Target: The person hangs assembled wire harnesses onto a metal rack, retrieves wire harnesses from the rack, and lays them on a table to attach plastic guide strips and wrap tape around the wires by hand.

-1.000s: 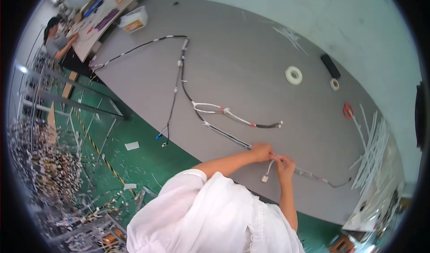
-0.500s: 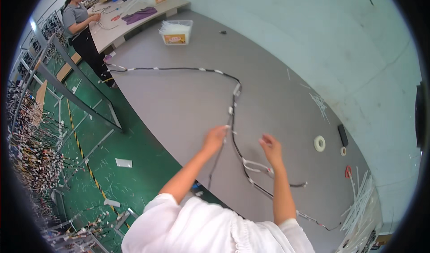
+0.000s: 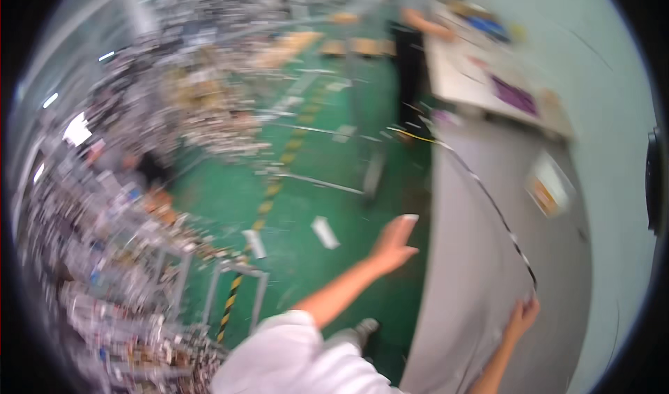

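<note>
My left hand [image 3: 394,245] reaches out over the green floor, left of the grey table [image 3: 474,268]. Its fingers are stretched with the thumb apart, something white shows at a fingertip, and it holds nothing. A long black wire harness [image 3: 514,238] with white wraps runs across the table from the far left corner. My right hand [image 3: 521,319] has its fingers closed at the near visible end of this harness. Beyond that hand the harness is hidden. Motion blurs much of the picture.
A clear plastic box [image 3: 550,188] with an orange label stands on the table's right. Beyond, a co-worker [image 3: 409,59] stands at a pale table [image 3: 453,80] with a purple cloth [image 3: 513,95]. Dense hanging wires [image 3: 209,108] and metal frames fill the left; white scraps [image 3: 325,232] lie on the floor.
The view has swung left, so the table now sits at the right. My left hand has moved off the table over the floor; my right hand has come to the harness.
</note>
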The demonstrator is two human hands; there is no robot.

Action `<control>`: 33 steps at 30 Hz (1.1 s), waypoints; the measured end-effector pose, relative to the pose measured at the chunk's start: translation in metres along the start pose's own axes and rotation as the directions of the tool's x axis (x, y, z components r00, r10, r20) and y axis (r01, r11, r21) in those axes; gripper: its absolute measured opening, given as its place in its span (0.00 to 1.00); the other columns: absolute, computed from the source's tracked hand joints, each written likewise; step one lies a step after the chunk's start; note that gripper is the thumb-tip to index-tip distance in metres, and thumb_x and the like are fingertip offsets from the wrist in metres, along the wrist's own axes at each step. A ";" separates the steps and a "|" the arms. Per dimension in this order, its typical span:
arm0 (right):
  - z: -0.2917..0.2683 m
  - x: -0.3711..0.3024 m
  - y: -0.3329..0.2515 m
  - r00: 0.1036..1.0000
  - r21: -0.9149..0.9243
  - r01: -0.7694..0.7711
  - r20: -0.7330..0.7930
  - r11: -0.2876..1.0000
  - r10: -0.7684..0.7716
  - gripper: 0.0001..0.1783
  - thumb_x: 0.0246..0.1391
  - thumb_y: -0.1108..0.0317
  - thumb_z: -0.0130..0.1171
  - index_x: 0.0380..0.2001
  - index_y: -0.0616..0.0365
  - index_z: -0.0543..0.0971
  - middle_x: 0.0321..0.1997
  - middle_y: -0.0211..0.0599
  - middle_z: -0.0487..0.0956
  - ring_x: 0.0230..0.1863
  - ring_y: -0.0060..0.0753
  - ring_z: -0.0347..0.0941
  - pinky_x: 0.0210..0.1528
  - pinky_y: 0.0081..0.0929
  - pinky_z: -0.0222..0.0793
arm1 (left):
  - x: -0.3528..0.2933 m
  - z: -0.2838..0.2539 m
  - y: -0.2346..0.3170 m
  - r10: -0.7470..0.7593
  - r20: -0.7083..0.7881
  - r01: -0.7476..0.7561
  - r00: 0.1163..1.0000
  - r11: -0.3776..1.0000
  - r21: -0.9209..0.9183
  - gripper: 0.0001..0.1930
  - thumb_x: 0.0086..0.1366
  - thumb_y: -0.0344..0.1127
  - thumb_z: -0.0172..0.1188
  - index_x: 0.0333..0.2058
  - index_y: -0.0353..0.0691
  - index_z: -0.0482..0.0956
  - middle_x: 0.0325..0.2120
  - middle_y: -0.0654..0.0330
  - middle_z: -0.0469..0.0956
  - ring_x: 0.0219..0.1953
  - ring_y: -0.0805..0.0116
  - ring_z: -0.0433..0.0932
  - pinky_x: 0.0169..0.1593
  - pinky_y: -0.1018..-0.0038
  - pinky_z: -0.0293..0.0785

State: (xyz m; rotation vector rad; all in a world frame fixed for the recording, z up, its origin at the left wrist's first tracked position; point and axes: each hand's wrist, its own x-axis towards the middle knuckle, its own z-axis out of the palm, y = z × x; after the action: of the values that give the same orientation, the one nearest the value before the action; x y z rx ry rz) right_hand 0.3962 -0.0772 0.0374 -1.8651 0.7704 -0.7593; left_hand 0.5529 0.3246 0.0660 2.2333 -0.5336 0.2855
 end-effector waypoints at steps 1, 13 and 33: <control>0.014 -0.019 -0.040 0.928 -0.034 0.365 0.092 0.930 -0.361 0.13 0.51 0.73 0.56 0.41 0.62 0.70 0.34 0.31 0.73 0.30 0.18 0.66 0.26 0.17 0.63 | 0.020 -0.010 0.013 0.060 -0.051 -0.060 0.997 0.998 -0.006 0.50 0.42 0.34 0.70 0.62 0.36 0.48 0.62 0.48 0.51 0.64 0.49 0.49 0.64 0.62 0.48; 0.072 -0.169 -0.337 0.386 0.787 0.305 0.412 0.536 -0.825 0.04 0.52 0.75 0.57 0.30 0.61 0.72 0.32 0.32 0.75 0.24 0.17 0.67 0.25 0.11 0.59 | -0.102 -0.219 0.110 -0.146 0.107 0.177 0.983 0.908 -0.380 0.13 0.62 0.43 0.56 0.25 0.39 0.74 0.13 0.64 0.68 0.19 0.80 0.69 0.24 0.76 0.64; 0.175 -0.585 -0.739 0.000 0.643 -0.763 0.086 0.056 -0.996 0.15 0.54 0.71 0.54 0.45 0.63 0.69 0.31 0.41 0.76 0.14 0.14 0.60 0.12 0.11 0.48 | -0.360 -0.645 0.221 -0.230 -0.801 -0.332 0.552 0.821 -0.464 0.15 0.68 0.43 0.45 0.34 0.34 0.68 0.13 0.68 0.62 0.11 0.79 0.58 0.14 0.82 0.52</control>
State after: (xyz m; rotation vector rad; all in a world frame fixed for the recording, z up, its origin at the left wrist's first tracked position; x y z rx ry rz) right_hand 0.3125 0.7286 0.5497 -0.3786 -1.2988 0.2653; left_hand 0.1121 0.7859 0.4995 1.2361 -0.1032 1.0286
